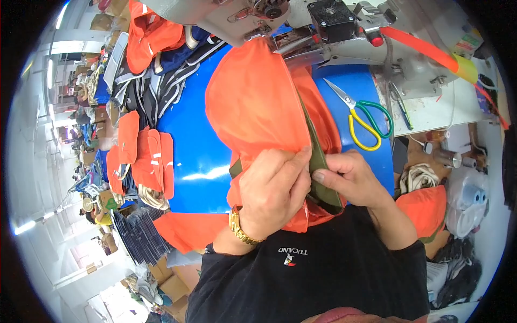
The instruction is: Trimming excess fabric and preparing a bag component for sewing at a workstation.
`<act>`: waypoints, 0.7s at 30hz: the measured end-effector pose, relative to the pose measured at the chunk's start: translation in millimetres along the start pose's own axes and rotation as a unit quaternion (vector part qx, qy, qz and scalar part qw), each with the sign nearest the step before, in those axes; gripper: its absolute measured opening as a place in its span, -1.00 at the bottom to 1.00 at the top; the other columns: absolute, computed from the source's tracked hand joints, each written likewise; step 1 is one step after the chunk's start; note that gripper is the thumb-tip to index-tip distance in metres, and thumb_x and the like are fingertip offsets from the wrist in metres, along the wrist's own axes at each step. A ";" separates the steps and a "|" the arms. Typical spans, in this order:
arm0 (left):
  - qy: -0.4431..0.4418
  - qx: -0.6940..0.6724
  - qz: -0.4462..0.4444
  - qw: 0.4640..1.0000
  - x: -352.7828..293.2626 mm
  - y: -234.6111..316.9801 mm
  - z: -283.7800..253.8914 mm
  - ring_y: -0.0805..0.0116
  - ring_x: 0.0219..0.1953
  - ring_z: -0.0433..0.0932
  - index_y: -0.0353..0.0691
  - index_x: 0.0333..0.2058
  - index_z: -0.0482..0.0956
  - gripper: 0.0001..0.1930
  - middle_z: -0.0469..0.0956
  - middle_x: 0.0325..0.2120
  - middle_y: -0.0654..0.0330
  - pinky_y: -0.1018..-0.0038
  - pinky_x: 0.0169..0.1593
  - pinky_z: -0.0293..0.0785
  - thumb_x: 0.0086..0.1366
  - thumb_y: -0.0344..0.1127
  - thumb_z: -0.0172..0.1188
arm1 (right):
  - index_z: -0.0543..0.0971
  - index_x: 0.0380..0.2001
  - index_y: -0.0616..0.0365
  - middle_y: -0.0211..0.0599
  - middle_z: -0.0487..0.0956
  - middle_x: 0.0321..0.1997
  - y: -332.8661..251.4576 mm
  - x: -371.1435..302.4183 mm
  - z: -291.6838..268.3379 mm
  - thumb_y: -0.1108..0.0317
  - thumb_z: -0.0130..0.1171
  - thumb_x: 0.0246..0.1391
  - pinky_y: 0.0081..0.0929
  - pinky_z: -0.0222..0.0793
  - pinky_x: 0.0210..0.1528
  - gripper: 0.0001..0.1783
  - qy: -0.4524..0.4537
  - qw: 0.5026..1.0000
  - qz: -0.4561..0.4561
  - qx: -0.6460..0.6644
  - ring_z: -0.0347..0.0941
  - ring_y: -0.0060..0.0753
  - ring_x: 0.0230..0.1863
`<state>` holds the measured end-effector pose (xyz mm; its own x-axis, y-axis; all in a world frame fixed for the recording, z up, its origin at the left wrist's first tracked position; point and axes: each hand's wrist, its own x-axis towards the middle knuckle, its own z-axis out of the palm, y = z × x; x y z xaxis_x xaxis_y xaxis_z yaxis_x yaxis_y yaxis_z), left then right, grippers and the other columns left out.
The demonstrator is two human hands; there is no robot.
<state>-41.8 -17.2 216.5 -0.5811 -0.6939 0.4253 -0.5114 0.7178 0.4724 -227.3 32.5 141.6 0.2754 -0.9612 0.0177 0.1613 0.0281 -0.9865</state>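
1. Orange fabric [253, 102] lies over the blue table [188, 156], from the sewing machine [242, 16] down to the person's chest, with a green strap [319, 156] along its right edge.
2. The left hand [272, 191] is closed, thumb and fingers pinching the orange fabric right beside the strap.
3. The right hand [353, 177] is closed too, pinching the green strap against the cloth edge (the two hands almost touch).
4. To do this well, I think the strap and the cloth edge should stay lined up and flat, with no wrinkles, and both pinches should stay tight.
5. Scissors [365, 118] with green and yellow handles lie on the table, to the right of the fabric.
6. More orange pieces [142, 156] sit in a pile on the left side of the table.
7. Brown cardboard boxes [172, 282] stand on the floor at the lower left.
8. A clear bag of white spools [468, 202] sits at the far right (its label is too small to make out).
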 end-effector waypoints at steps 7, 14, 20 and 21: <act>0.009 0.014 -0.024 1.000 24.9 -13.8 11.0 0.27 -0.49 0.57 -0.30 -0.20 0.74 -0.74 0.56 -0.51 0.14 0.43 -0.42 0.46 0.09 -0.61 0.37 | 0.58 -0.33 0.31 -0.44 0.49 -0.54 -4.9 22.3 -9.1 0.35 0.14 0.34 -0.52 0.32 -0.42 -0.77 0.024 1.000 -0.001 0.013 0.31 -0.75 -0.44; 0.017 0.041 -0.015 0.999 47.1 -32.3 18.7 0.24 -0.50 0.57 -0.30 -0.21 0.75 -0.76 0.56 -0.51 0.12 0.40 -0.41 0.47 0.10 -0.58 0.36 | 0.57 -0.34 0.33 -0.50 0.46 -0.54 4.9 45.8 -17.2 0.40 0.12 0.33 -0.54 0.27 -0.44 -0.79 0.043 0.998 0.007 0.046 0.28 -0.76 -0.44; 0.033 0.046 0.009 0.998 66.1 -49.6 22.4 0.20 -0.49 0.56 -0.30 -0.24 0.74 -0.79 0.53 -0.52 0.13 0.37 -0.41 0.47 0.10 -0.55 0.36 | 0.57 -0.32 0.33 -0.53 0.45 -0.51 6.5 65.4 -21.2 0.40 0.12 0.35 -0.56 0.25 -0.41 -0.80 0.059 0.996 -0.023 0.061 0.26 -0.76 -0.41; 0.037 0.050 0.008 0.998 68.9 -51.9 21.5 0.20 -0.49 0.56 -0.30 -0.24 0.74 -0.79 0.53 -0.52 0.13 0.37 -0.41 0.47 0.10 -0.55 0.36 | 0.57 -0.32 0.33 -0.53 0.45 -0.51 6.1 68.9 -22.4 0.40 0.12 0.35 -0.56 0.25 -0.41 -0.80 0.055 0.996 -0.026 0.060 0.26 -0.76 -0.41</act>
<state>-68.9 -101.0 204.7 -0.5438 -0.6818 0.4893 -0.5645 0.7286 0.3879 -228.6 -39.7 133.2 0.1595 -0.9862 0.0435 0.2871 0.0042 -0.9579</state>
